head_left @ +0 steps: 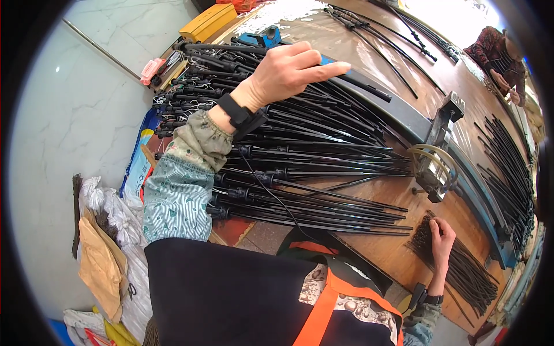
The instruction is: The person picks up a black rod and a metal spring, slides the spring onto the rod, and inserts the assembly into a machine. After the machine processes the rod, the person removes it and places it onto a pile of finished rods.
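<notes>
My left hand (288, 70) is raised over a large pile of black umbrella frames (323, 155). Its index finger points to the right and the other fingers are curled in; what they may hold is hidden. A black rod (369, 88) lies just past the fingertips. At the lower right, my right hand (443, 235) has its fingers bent together at the ends of a bundle of thin dark metal ribs (470, 277). Between the hands, a metal clamp head with a looped tube (434, 164) stands on the bench machine's blue-grey arm (398, 112).
More umbrella frames (381, 46) lie on the wooden table (375, 210) at the back. Another dark bundle (505, 167) lies to the right. A person (502, 63) sits at the far right. A yellow box (208, 23) stands at the back left; sacks (124, 230) are on the floor.
</notes>
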`<action>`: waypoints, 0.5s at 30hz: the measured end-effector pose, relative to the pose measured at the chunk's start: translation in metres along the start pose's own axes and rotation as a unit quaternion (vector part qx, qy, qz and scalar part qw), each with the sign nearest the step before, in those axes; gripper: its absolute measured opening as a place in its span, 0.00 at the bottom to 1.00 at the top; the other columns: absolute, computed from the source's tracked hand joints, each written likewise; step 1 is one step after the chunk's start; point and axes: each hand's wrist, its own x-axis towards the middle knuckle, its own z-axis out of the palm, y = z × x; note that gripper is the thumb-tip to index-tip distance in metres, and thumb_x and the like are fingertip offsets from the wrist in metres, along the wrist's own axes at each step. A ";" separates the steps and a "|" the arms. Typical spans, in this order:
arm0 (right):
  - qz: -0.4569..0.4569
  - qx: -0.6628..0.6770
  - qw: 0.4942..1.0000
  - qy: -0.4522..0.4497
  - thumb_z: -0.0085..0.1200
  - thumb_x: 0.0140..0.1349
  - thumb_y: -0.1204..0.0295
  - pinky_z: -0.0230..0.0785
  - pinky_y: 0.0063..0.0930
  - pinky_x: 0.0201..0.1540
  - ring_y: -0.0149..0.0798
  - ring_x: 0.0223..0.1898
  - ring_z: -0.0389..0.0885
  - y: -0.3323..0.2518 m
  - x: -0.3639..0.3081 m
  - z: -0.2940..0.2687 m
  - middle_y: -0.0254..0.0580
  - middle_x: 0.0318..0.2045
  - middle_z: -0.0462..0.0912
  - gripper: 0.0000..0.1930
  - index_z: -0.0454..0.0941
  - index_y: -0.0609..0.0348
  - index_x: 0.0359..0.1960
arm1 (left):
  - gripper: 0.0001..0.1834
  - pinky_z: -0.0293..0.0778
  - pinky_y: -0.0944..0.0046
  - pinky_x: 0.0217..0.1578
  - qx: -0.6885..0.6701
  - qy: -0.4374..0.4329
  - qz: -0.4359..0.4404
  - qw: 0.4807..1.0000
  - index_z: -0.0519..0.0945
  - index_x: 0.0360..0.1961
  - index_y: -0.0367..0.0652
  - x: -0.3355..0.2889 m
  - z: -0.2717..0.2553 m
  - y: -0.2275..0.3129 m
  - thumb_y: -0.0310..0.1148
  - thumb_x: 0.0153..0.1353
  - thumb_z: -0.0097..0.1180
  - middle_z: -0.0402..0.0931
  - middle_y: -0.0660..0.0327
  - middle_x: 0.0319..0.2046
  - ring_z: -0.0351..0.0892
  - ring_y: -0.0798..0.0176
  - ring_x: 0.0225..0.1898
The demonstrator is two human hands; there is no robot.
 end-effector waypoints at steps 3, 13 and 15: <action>-0.010 0.006 1.000 0.007 0.59 0.64 0.73 0.68 0.25 0.36 0.32 0.29 0.76 -0.001 -0.003 -0.001 0.42 0.27 0.80 0.08 0.80 0.67 0.37 | 0.26 0.76 0.61 0.28 -0.031 -0.156 -0.047 0.986 0.79 0.58 0.60 -0.010 0.021 -0.025 0.26 0.58 0.60 0.73 0.64 0.26 0.75 0.59 0.27; -0.022 0.006 1.000 0.012 0.59 0.63 0.74 0.67 0.26 0.33 0.35 0.27 0.75 -0.009 -0.005 -0.003 0.42 0.25 0.78 0.06 0.80 0.67 0.36 | 0.25 0.75 0.58 0.28 -0.057 -0.138 -0.153 0.977 0.76 0.61 0.63 -0.026 0.042 -0.023 0.29 0.63 0.57 0.68 0.61 0.24 0.74 0.57 0.27; -0.022 0.006 1.000 0.017 0.59 0.63 0.74 0.67 0.26 0.33 0.35 0.27 0.75 -0.008 -0.005 -0.002 0.42 0.25 0.78 0.06 0.80 0.67 0.36 | 0.27 0.74 0.59 0.28 -0.032 -0.117 -0.155 0.980 0.76 0.61 0.64 -0.025 0.040 -0.027 0.28 0.61 0.57 0.67 0.61 0.23 0.73 0.57 0.27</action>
